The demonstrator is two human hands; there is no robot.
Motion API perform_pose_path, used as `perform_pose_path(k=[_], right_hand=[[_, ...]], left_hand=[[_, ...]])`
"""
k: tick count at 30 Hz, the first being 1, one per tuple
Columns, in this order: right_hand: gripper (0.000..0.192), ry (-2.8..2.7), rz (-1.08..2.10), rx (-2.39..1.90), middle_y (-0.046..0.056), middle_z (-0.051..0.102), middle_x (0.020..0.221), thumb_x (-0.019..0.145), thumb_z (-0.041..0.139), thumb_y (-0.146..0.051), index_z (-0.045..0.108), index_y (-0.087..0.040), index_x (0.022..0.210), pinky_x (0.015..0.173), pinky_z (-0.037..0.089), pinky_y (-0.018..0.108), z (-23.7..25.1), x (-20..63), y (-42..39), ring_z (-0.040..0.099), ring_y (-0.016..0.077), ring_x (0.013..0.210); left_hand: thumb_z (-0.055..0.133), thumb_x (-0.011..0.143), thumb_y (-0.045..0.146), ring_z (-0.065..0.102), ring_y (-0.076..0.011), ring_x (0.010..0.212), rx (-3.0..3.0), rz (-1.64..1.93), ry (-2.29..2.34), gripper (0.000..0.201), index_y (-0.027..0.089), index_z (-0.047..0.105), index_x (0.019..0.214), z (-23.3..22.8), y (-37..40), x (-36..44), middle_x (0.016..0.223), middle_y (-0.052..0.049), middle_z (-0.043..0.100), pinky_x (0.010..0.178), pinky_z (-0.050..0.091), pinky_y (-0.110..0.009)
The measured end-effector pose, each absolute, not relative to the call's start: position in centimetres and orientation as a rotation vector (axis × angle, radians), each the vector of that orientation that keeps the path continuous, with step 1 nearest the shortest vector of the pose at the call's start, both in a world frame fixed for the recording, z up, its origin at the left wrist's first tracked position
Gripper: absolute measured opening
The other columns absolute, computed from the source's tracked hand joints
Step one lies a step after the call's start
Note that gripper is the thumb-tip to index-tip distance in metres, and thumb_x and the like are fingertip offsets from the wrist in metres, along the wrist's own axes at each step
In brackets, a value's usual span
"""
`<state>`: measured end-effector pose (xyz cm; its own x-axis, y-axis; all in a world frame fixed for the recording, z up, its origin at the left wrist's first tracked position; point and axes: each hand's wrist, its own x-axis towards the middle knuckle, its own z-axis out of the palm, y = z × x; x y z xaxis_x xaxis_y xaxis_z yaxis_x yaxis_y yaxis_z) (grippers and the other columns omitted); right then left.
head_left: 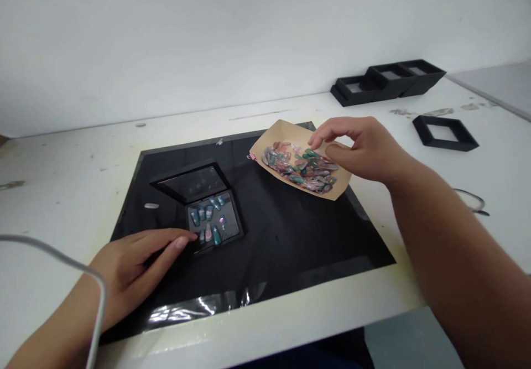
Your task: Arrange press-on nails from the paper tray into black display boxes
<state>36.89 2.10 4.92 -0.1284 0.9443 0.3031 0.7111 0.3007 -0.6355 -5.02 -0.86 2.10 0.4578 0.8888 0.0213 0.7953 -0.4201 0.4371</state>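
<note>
A small black box (232,230) lies open on a black mat (290,236), its lid (191,182) tilted back, with several green and pink press-on nails (209,219) laid inside. My left hand (136,266) rests flat on the mat, fingertips touching the box's front left corner. A brown paper tray (274,136) holds a heap of coloured nails (302,167). My right hand (360,147) hovers over that heap, thumb and fingers curled close together above the nails; whether a nail is pinched between them is hidden.
Black box parts (390,80) are stacked at the back right by the white wall, and one black frame (446,132) lies alone on the white table. A grey cable (62,258) crosses at the left. A dark wire loop (473,198) lies at the right.
</note>
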Motion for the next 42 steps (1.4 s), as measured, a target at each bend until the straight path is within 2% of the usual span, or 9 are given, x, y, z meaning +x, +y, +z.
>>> perform_pose_path(k=[4,7,9,14,21,23,28,37,42], right_hand=[[0.019,-2.164,0.218,-1.558,0.002,0.071,0.123,0.076,0.065,-0.021,0.082,-0.03,0.08,0.111,0.045,0.057,4.2,37.8,2.5,0.052,0.0375,0.133],[0.022,-2.255,0.191,-1.697,0.002,0.063,0.14,0.077,0.073,-0.028,0.084,-0.033,0.095,0.115,0.034,0.068,3.4,38.3,2.8,0.032,0.0456,0.148],[0.028,-2.272,0.2,-1.763,0.002,0.058,0.148,0.075,0.077,-0.033,0.083,-0.033,0.103,0.114,0.034,0.072,3.1,38.3,2.8,0.028,0.0485,0.149],[0.026,-2.296,0.197,-1.86,0.003,0.054,0.152,0.076,0.077,-0.032,0.083,-0.03,0.102,0.115,0.036,0.069,3.1,37.7,2.7,0.033,0.0482,0.147],[0.009,-2.258,0.189,-1.803,0.005,0.061,0.143,0.076,0.074,-0.024,0.081,-0.028,0.079,0.112,0.043,0.061,3.2,37.5,2.9,0.045,0.0409,0.14],[0.008,-2.237,0.2,-1.763,0.006,0.062,0.142,0.076,0.074,-0.026,0.08,-0.027,0.081,0.112,0.043,0.06,3.0,37.8,3.0,0.048,0.0391,0.138],[0.031,-2.232,0.199,-1.751,0.012,0.061,0.144,0.086,0.067,-0.034,0.078,-0.022,0.113,0.114,0.043,0.057,2.4,37.9,3.3,0.052,0.0366,0.136],[0.014,-2.208,0.114,-1.788,0.013,0.058,0.147,0.084,0.068,-0.02,0.08,-0.021,0.091,0.112,0.045,0.057,2.0,37.0,3.4,0.05,0.037,0.138],[0.016,-2.107,0.09,-1.499,0.01,0.074,0.118,0.085,0.062,-0.019,0.075,-0.022,0.093,0.102,0.051,0.052,2.3,37.7,3.6,0.065,0.0315,0.117]], left_hand=[[0.054,0.096,0.06,0.076,-0.0175,0.09,2.337,0.379,1.414,0.04,0.03,0.079,0.103,1.8,-0.8,-5.2,0.102,0.001,0.08,0.084,0.06,-0.022],[0.057,0.095,0.058,0.075,-0.0185,0.09,2.355,0.406,1.364,0.037,0.029,0.079,0.101,1.9,-0.7,-5.1,0.1,-0.002,0.08,0.083,0.06,-0.024],[0.057,0.095,0.055,0.075,-0.019,0.089,2.378,0.415,1.335,0.035,0.028,0.079,0.1,2.0,-0.6,-5.1,0.099,-0.003,0.079,0.081,0.061,-0.025],[0.059,0.094,0.053,0.075,-0.0175,0.087,2.384,0.412,1.341,0.032,0.028,0.079,0.098,2.1,-0.7,-4.9,0.097,-0.001,0.08,0.083,0.062,-0.025],[0.06,0.094,0.054,0.075,-0.0171,0.087,2.365,0.418,1.327,0.032,0.028,0.079,0.099,2.0,-0.7,-4.9,0.098,0.0,0.08,0.084,0.061,-0.024],[0.06,0.094,0.054,0.075,-0.0166,0.087,2.366,0.424,1.318,0.032,0.028,0.078,0.1,2.0,-0.7,-4.9,0.098,0.0,0.08,0.083,0.061,-0.024],[0.061,0.094,0.052,0.075,-0.0157,0.09,2.354,0.421,1.313,0.029,0.029,0.078,0.102,1.9,-0.7,-5.0,0.1,0.001,0.08,0.085,0.059,-0.023],[0.059,0.096,0.054,0.074,-0.0191,0.091,2.365,0.38,1.307,0.033,0.027,0.077,0.103,2.0,-0.8,-4.8,0.103,0.001,0.079,0.085,0.06,-0.029],[0.058,0.096,0.056,0.074,-0.0156,0.089,2.396,0.42,1.307,0.032,0.03,0.076,0.102,1.6,-0.9,-4.9,0.1,0.004,0.079,0.084,0.058,-0.025]])
